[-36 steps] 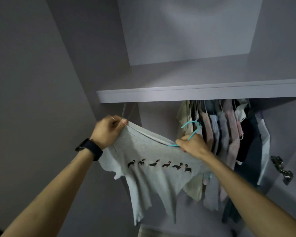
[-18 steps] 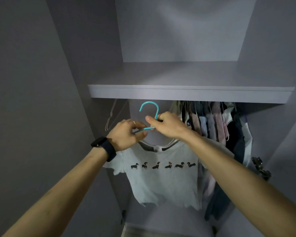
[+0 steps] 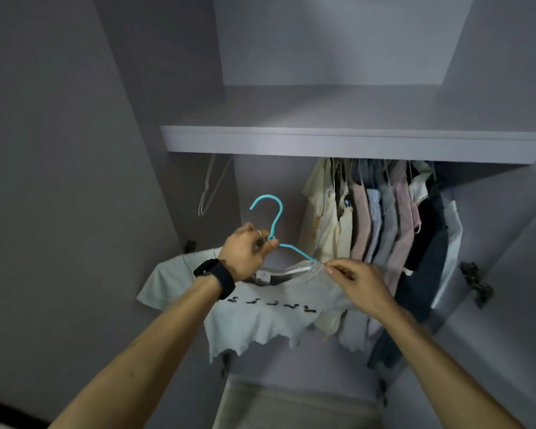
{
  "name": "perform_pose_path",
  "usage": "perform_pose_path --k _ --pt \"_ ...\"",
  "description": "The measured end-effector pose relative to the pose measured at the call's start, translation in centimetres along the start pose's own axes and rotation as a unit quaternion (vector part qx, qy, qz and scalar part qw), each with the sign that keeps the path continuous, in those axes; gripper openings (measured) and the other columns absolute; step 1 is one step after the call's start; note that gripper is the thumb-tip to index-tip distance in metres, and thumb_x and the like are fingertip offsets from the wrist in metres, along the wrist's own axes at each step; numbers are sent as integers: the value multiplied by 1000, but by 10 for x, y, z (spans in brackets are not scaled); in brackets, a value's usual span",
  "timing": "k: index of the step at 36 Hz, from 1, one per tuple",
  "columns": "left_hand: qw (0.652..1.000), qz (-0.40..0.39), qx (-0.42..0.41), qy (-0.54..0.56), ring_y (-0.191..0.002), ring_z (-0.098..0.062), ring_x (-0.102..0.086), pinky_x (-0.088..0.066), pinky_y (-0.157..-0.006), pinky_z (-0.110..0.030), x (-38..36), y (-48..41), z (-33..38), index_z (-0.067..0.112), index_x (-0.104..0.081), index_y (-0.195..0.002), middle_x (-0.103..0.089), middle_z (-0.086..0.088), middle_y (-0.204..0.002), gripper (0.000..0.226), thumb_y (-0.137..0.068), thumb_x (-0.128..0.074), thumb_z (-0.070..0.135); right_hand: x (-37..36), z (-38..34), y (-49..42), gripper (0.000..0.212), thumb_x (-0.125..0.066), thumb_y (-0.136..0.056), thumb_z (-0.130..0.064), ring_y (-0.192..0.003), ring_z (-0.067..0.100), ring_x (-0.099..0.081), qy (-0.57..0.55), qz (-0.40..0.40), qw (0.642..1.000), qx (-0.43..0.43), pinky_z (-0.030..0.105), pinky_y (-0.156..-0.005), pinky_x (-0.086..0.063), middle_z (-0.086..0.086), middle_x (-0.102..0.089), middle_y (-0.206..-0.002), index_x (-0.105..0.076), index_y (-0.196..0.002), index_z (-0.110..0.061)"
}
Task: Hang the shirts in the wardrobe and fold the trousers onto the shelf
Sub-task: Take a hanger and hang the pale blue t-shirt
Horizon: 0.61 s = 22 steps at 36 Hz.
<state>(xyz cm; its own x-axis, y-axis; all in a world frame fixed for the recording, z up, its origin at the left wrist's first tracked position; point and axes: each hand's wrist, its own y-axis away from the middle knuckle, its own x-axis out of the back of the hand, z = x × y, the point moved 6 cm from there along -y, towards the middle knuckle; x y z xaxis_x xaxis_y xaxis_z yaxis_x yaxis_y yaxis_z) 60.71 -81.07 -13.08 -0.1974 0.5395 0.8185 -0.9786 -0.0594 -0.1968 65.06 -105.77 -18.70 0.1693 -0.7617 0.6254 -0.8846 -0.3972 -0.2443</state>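
Left hand [image 3: 245, 252] curled round the neck of the turquoise hanger [image 3: 274, 218], just under the hook. Hook is free in the air at frame centre, below the shelf [image 3: 291, 144]. Right hand [image 3: 359, 280] pinches the grey T-shirt [image 3: 260, 317] at its shoulder, where the hanger arm enters the collar. Shirt drapes centre frame. Hung clothes [image 3: 384, 227] right of centre, an empty wire hanger [image 3: 209, 187] upper left of my hands.
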Motion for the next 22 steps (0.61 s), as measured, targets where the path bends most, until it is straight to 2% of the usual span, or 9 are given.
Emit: perform_pose_path --k 3,5,7,10,12,14,18,22 --pt "1000 -3 10 -17 -95 -23 -52 -47 -91 -45 -9 8 -11 21 -72 -107 -54 -4 -98 33 -101 -50 44 -12 2 9 12 -69 -95 -23 -83 5 -60 81 10 995 50 23 -75 -48 -16 -70 -90 -77 -103 -19" --pt "1000 -6 13 -11 -99 -22 -50 -45 -93 -45 -14 13 -18 23 -72 -108 -53 -3 -99 31 -101 -51 44 -16 3 16 11 -69 -96 -22 -84 10 -51 131 31 988 74 18 -76 -37 -11 -70 -91 -76 -103 -18" --pt "1000 -13 11 1 -100 -21 -50 -44 -96 -46 -22 18 -23 26 -73 -110 -54 -1 -99 29 -100 -52 44 -20 4 24 10 -69 -96 -21 -84 15 -52 154 33 984 86 20 -77 -38 -8 -72 -93 -76 -102 -17" --pt "1000 -18 13 9 -102 -19 -48 -42 -98 -46 -31 24 -31 29 -73 -111 -53 4 -100 28 -99 -54 45 -29 5 32 17 -64 -99 -21 -89 16 -62 153 -36 985 68 28 -82 -50 -2 -72 -99 -74 -111 -15" --pt "1000 -17 16 6 -102 -18 -47 -42 -98 -45 -35 27 -35 29 -73 -111 -52 7 -100 28 -99 -55 46 -36 5 36 18 -61 -100 -23 -89 15 -64 171 -87 980 57 31 -81 -53 -2 -70 -101 -72 -112 -16" --pt "1000 -16 19 -2 -105 -21 -48 -42 -97 -43 -38 29 -37 28 -73 -113 -56 5 -104 30 -98 -55 47 -42 4 40 15 -57 -102 -25 -85 15 -61 191 -107 975 39 33 -76 -50 -2 -66 -98 -68 -106 -16" --pt "999 2 32 -36 -114 -23 -48 -41 -97 -40 -44 35 -43 28 -69 -123 -60 1 -121 30 -100 -54 41 -57 1 49 17 -51 -104 -21 -83 22 -58 248 -111 962 7 28 -70 -34 5 -65 -97 -64 -104 -10" --pt "996 -4 37 -77 -127 -26 -44 -37 -104 -44 -53 47 -64 34 -54 -140 -50 0 -141 42 -98 -56 32 -75 8 62 18 -48 -104 -20 -87 25 -59 263 -119 956 -46 30 -70 -35 7 -64 -102 -62 -103 -9"
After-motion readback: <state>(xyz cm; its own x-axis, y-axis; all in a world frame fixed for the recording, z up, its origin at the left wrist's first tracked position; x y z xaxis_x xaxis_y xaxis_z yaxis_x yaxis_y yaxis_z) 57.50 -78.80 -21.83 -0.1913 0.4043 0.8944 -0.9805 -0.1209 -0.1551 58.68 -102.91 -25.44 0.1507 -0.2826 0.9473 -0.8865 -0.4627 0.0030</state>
